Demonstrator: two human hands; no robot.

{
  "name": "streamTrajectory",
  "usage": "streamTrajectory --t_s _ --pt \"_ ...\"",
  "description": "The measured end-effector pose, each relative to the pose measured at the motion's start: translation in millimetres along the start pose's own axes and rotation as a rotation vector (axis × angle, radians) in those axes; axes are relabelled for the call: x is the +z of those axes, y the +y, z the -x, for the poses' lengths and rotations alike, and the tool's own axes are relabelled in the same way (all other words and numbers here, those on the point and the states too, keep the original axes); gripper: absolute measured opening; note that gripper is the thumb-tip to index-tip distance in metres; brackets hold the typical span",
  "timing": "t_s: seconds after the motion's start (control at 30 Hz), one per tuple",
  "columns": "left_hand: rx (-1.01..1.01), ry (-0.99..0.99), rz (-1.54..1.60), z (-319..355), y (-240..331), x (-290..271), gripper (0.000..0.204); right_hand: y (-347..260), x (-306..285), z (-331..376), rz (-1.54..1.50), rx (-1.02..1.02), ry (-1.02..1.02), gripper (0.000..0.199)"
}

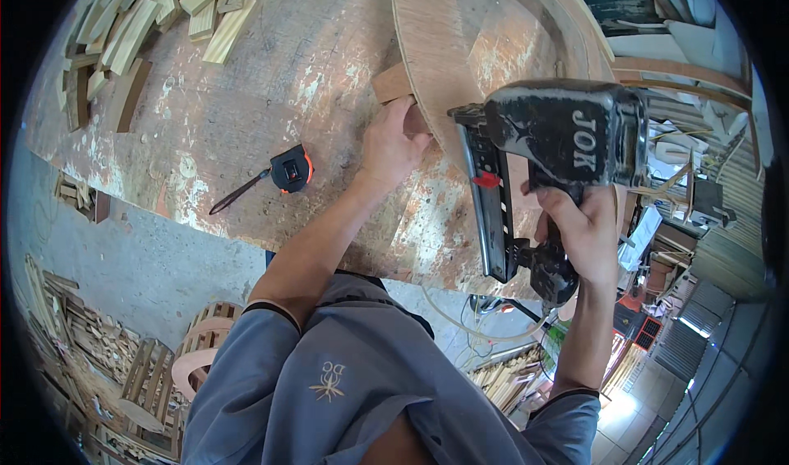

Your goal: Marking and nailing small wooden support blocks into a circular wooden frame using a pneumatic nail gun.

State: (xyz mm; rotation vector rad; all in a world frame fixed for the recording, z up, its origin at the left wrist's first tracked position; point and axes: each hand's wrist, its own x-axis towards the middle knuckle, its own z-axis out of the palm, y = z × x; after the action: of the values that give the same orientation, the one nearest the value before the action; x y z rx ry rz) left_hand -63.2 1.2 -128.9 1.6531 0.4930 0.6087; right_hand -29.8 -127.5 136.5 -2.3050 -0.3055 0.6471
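A short wooden block (393,83) sits at the edge of a curved plywood strip (427,29) on the worktable. My left hand (393,146) holds this block, thumb and fingers closed about its near end, which the hand partly hides. In my right hand (588,231) is a black nail gun (526,120), gripped by its handle. The gun's nose rests on or just above the strip's edge, to the right of my left hand; contact there cannot be made out. A black and orange tape measure (292,169) with a wrist strap lies left of my left forearm.
Many short wood pieces (131,37) are piled at the table's far left. The worn worktable (246,128) ends just before my body. A pale air hose (485,333) hangs below its near edge. Slatted wooden frames (152,374) and offcuts (99,342) lie on the floor at left.
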Motion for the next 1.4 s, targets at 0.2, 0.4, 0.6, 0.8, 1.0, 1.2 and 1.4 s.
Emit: streamTrajectory --t_s 0.2,0.4,0.6,0.8,1.0,1.2,1.4 --pt "0.019 0.028 -0.106 2 -7 1 0.057 0 7 -15 0.042 0.014 -0.054 0.017" --pt "0.047 0.003 -0.104 4 -9 -3 0.054 4 8 -20 0.109 0.029 -0.095 0.017" --pt "0.080 -0.016 -0.086 1 -8 -5 0.055 -4 6 -15 0.138 0.037 -0.072 0.016" --pt "0.072 -0.011 -0.082 -2 -15 -9 0.056 -3 11 -15 0.143 -0.003 -0.045 0.015" --pt "0.119 -0.061 -0.287 3 -9 -57 0.055 3 5 9 0.185 0.187 0.025 0.032" --pt "0.178 0.014 -0.229 -70 -9 -136 0.042 126 5 76 0.232 0.040 0.102 0.035" --pt "0.134 0.304 -0.445 -235 -18 -258 0.029 88 70 43 0.138 0.159 -0.087 0.031"
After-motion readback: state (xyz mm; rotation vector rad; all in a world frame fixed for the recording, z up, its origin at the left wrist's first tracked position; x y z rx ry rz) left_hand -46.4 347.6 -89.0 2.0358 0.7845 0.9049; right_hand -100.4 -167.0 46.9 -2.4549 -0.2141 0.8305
